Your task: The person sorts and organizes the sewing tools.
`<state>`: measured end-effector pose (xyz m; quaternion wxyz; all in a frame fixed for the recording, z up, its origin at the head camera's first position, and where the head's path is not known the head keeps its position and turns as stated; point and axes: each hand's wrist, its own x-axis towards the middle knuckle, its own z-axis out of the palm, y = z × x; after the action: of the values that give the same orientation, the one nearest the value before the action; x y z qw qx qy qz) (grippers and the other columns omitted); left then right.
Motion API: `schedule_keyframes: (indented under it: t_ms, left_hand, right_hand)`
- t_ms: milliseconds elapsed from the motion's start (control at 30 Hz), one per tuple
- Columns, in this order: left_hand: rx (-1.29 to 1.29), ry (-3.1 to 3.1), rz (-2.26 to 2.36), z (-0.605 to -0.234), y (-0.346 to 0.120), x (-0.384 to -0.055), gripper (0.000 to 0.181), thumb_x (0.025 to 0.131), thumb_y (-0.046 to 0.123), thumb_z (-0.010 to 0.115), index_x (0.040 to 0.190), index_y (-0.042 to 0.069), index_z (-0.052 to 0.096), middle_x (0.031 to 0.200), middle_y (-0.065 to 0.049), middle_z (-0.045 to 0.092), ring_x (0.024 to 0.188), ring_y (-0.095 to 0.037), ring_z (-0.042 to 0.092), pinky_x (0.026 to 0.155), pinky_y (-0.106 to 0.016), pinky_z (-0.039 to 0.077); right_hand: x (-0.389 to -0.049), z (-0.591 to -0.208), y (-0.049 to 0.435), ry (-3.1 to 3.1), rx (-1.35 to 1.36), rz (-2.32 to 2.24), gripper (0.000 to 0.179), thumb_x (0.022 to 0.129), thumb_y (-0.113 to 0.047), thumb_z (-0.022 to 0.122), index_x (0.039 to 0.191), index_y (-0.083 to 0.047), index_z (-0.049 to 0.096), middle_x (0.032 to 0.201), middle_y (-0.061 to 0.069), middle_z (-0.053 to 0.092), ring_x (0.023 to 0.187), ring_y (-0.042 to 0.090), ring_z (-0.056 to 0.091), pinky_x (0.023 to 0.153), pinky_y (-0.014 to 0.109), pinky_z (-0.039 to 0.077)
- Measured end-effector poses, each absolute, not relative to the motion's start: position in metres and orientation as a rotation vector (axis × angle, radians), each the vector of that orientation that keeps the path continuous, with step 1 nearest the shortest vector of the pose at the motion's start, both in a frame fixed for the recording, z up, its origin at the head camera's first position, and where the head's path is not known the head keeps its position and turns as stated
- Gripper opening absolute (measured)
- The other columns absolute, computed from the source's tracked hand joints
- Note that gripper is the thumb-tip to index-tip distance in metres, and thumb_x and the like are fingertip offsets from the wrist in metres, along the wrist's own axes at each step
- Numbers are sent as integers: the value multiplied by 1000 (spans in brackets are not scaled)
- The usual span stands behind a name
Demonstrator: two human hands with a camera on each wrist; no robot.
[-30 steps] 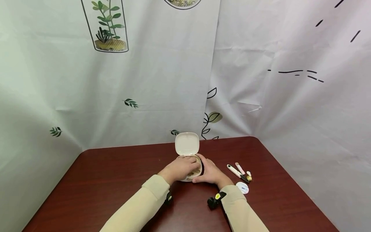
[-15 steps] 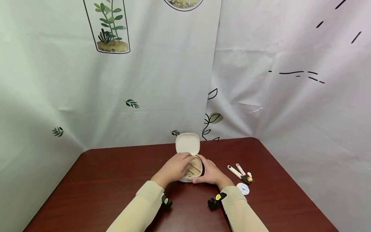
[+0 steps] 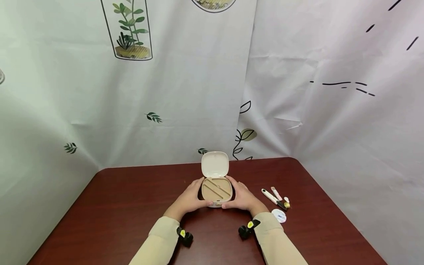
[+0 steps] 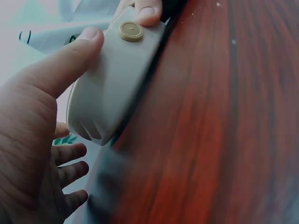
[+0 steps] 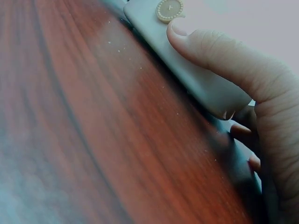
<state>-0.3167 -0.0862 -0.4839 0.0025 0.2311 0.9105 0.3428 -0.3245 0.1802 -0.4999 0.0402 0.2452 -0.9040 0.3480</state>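
Note:
A white hinged case [image 3: 215, 203] lies on the table with its lid [image 3: 215, 164] raised at the back. Inside it is a tan insert [image 3: 208, 186] crossed by two diagonal bars. My left hand [image 3: 188, 200] holds the case at its left side, thumb along the front and index finger near the hinge. The right hand [image 3: 244, 198] grips the opposite side in the same way. In the left wrist view, a round tan button [image 4: 131, 31] shows on the front wall between both thumbs. The right wrist view shows the right thumb [image 5: 201, 44] beside that button.
Right of the case lie a white-handled tool [image 3: 269, 196] with a black end, a small pink-and-white strip [image 3: 275, 193], a little yellowish piece [image 3: 286, 204] and a white printed disc [image 3: 279, 215]. A printed white cloth [image 3: 192, 92] hangs behind the brown table [image 3: 132, 206].
My left hand has moved from inside the case out to its left side and now holds it there, uncovering the insert. The right hand has stayed at the right side.

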Motion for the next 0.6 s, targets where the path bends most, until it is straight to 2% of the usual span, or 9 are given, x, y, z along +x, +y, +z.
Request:
schedule_keyframes:
  t_ms: [200,433,600]
  left_hand:
    - [675,2820,1118,-494,-87,-317,113,77,59,80,160,4,25,159,-18,36,146,-40,34,115,-59,32]
    - [567,2826,1180,-501,-85,-317,113,75,62,80,162,16,25,159,-11,38,147,-47,27,113,-66,29]
    - [507,2847,1168,-501,-83,-315,111,75,66,79,162,21,27,159,-10,39,147,-51,24,111,-69,29]
  right_hand:
    - [-324,-500,179,-2764,767,1080,114,63,-54,91,156,-17,36,144,12,54,129,37,48,108,60,36]
    - [-324,-499,180,-2787,753,1104,115,64,-52,91,158,-19,33,146,12,51,131,37,46,107,60,36]
    - [-326,-491,187,-2821,804,1157,117,66,-48,92,159,-12,31,150,15,47,136,37,43,110,60,35]
